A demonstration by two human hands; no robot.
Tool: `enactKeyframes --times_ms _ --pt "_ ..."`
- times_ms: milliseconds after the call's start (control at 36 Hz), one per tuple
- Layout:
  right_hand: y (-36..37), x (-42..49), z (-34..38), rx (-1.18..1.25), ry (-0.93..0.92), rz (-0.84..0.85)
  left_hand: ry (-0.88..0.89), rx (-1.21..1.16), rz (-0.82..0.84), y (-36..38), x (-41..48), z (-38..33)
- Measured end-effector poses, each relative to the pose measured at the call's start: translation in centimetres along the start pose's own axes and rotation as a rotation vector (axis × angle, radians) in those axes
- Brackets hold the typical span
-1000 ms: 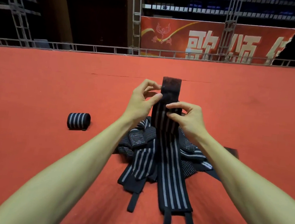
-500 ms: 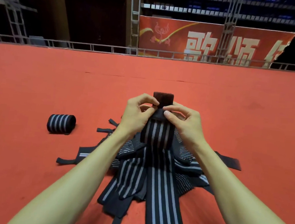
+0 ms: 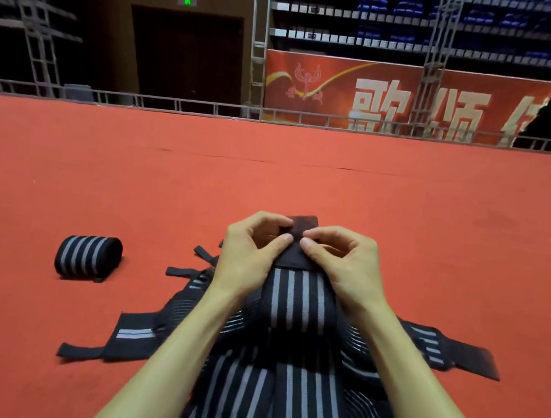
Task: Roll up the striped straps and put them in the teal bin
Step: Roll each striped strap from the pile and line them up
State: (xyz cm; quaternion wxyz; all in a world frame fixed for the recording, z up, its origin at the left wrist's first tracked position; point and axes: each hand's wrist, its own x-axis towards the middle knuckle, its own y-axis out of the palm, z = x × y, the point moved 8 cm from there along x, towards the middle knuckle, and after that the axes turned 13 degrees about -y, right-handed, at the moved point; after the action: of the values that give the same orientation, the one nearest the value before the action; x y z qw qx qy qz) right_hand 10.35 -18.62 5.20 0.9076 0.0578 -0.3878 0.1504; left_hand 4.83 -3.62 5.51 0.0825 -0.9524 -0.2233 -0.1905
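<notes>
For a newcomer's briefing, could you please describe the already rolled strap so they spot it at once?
On the red carpet, look left of the heap of loose striped straps. The rolled strap lies there alone, the only one wound into a tight black cylinder with grey stripes.

Red banner [image 3: 347,79] behind the back rail: large cream characters, the first two read 歌颂. A third character at the banner's torn right edge is cut off, only its left strokes show, not identifiable. Left of these sits a gold bird-like emblem [image 3: 305,78] with a small line of characters beneath, too small to read. Green lit sign [image 3: 187,0] above the dark doorway [image 3: 187,54]: probably an exit sign, glyph blurred. White tags [image 3: 321,37] along the seating tier fronts: illegible.
</notes>
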Motion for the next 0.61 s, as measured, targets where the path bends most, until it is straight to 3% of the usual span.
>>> enactKeyframes --times_ms 139,361,611 --pt "-0.3 0.4 -1.6 -0.021 0.036 -0.012 -0.005 0.077 0.005 0.2 0.8 0.6" --pt "0.1 0.7 -0.1 0.002 0.007 -0.008 -0.012 -0.044 -0.007 -0.1 0.6 0.0" --pt "-0.2 0.9 2.1 -0.046 -0.116 -0.050 0.068 -0.018 0.001 -0.3 -0.2 -2.3"
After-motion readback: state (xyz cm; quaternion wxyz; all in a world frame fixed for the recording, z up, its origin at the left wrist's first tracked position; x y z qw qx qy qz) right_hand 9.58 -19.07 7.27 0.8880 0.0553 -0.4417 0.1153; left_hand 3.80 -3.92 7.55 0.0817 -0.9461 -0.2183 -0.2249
